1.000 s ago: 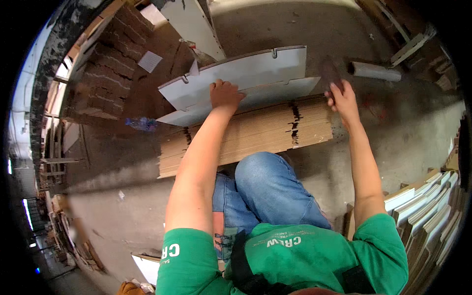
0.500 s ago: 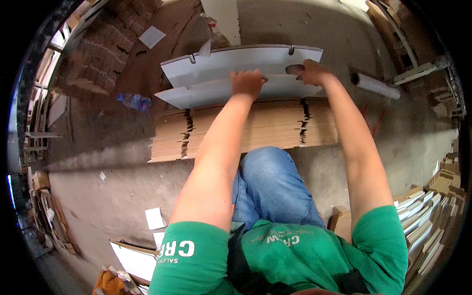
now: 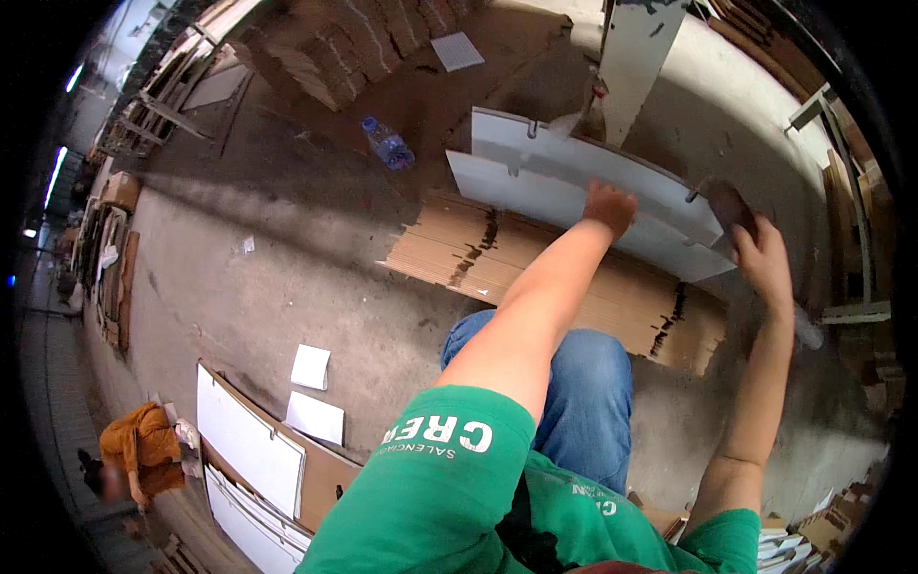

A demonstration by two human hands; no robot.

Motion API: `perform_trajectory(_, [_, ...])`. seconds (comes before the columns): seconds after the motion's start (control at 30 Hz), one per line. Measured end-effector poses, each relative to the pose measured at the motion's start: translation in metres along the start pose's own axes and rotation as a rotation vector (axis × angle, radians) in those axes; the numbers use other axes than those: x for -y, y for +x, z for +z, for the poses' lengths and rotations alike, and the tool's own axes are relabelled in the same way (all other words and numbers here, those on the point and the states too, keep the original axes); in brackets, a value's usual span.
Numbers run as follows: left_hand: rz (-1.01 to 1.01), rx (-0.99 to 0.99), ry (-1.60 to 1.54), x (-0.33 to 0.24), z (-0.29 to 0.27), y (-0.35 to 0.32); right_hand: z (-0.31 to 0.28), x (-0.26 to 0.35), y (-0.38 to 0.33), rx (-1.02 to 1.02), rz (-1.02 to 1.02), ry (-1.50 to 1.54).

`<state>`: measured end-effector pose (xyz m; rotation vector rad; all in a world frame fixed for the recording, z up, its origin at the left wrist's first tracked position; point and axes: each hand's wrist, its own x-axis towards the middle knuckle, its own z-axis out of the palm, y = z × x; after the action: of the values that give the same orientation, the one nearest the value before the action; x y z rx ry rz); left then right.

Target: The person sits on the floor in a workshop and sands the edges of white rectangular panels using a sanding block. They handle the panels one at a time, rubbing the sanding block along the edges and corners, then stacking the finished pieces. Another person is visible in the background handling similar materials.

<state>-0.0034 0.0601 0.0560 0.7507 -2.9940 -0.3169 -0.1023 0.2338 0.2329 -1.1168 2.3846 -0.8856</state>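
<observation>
My left hand (image 3: 610,208) is closed at the upper edge of the nearer white-faced cardboard sheet (image 3: 535,196). Behind it stands another white-faced sheet (image 3: 593,158) with slots cut in its top edge. Both lean up at the far side of a stack of slotted brown cardboard (image 3: 564,273). At the right end of the sheets, my right hand (image 3: 765,256) grips a dark, rounded, elongated object (image 3: 730,206), smeared by motion, so its kind is unclear. My bent knee in jeans (image 3: 588,387) is close to the stack's near side.
A plastic bottle (image 3: 388,143) lies on the floor left of the sheets. Beyond them rises a pale post (image 3: 639,72). White-faced boards (image 3: 253,435) stand at lower left, near loose white pieces (image 3: 316,416). A person in orange (image 3: 148,450) is farther left.
The view has swung, so the stack appears tilted and further right. My right hand has drawn away from the sheets to the right, with the dark object in it. My left hand remains at the nearer sheet.
</observation>
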Motion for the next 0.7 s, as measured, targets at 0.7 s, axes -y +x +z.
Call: perform_trajectory(0.7, [-0.029,-0.257,-0.067,0.059,0.012,0.000,0.279,0.100,0.147,0.315,-0.206,-0.348])
